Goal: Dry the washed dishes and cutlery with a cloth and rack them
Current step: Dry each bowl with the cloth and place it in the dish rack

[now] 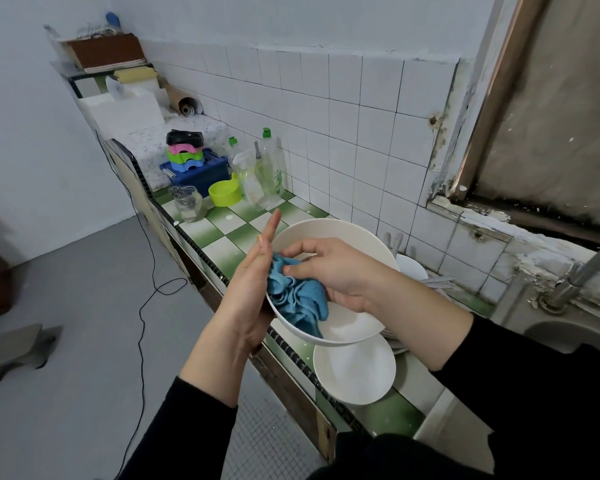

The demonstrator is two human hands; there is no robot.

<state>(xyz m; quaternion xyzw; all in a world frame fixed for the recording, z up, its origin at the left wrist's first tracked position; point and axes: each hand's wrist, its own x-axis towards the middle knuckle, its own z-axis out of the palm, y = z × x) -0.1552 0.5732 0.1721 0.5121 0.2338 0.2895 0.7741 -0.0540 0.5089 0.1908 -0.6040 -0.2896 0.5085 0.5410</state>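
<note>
The left hand (253, 289), fingers straight, braces a tilted large round white bowl (343, 329). The right hand (336, 271), fingers curled, grips a crumpled blue cloth (298, 299) inside it.

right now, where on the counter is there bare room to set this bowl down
The checked tiles between the glass jar, the lime cup and the bowl are bare. A smaller green patch lies just this side of the white plate. Toward the sink, dishes and cutlery crowd it.
</note>
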